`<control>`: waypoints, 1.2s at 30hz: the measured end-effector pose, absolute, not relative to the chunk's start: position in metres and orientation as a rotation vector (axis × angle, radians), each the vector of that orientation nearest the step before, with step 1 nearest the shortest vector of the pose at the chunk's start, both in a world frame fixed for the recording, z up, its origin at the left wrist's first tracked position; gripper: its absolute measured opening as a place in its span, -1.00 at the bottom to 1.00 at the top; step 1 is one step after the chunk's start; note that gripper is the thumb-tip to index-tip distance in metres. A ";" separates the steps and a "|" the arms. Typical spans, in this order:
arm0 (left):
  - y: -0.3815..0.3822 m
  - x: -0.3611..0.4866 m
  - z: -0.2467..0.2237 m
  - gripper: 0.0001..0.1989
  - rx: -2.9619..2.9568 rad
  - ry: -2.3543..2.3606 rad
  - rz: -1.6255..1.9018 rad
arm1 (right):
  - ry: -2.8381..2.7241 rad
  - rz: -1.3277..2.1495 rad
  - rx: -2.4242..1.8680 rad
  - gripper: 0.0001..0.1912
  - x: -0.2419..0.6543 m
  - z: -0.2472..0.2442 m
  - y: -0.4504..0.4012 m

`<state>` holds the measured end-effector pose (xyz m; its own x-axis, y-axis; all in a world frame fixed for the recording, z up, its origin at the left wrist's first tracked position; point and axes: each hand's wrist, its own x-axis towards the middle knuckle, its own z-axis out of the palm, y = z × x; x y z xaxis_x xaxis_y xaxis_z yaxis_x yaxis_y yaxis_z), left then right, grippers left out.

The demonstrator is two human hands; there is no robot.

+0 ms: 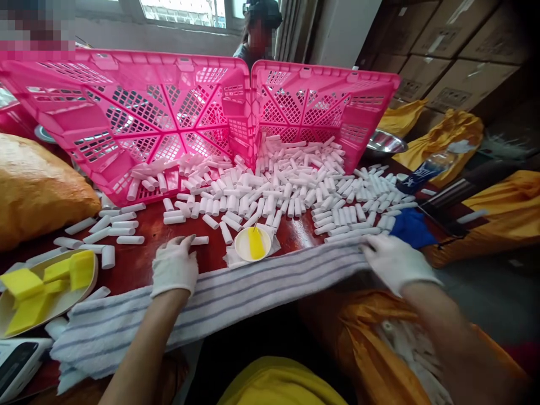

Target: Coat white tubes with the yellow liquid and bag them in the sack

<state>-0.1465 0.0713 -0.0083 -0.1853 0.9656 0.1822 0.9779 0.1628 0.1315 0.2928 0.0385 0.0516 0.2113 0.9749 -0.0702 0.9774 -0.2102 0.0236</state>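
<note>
My left hand [174, 266], in a white glove, rests at the far edge of a striped towel [261, 287]. Its fingers are bent and the thumb stands apart, with nothing visible between them; a white tube [199, 241] lies just beside the fingertips. On the other side, my right hand [394, 263], also gloved, pinches the towel's right end. The towel stretches along the near edge of the red table [139, 261]. Between my hands, a small round dish [240, 246] holds a yellow sponge piece [256, 243]. Beyond it spreads a heap of white tubes [291, 188].
Two pink baskets [177, 130] lie tipped on their sides behind the tubes. Yellow sponges [25, 309] fill a plate at left, above a white device [21, 365]. An orange sack [392, 360] of white pieces stands below right. A bottle [434, 166] and a person [259, 34] are farther off.
</note>
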 end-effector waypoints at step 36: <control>0.064 -0.118 -0.036 -0.58 -2.331 -2.575 -1.451 | 2.978 -1.548 2.106 -0.71 0.134 -0.054 0.102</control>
<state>-0.1177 0.0645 -0.0359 -0.1175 0.9925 0.0336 0.5427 0.0359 0.8392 0.1340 0.1022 -0.0538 -0.2067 0.9576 0.2008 0.3857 0.2684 -0.8827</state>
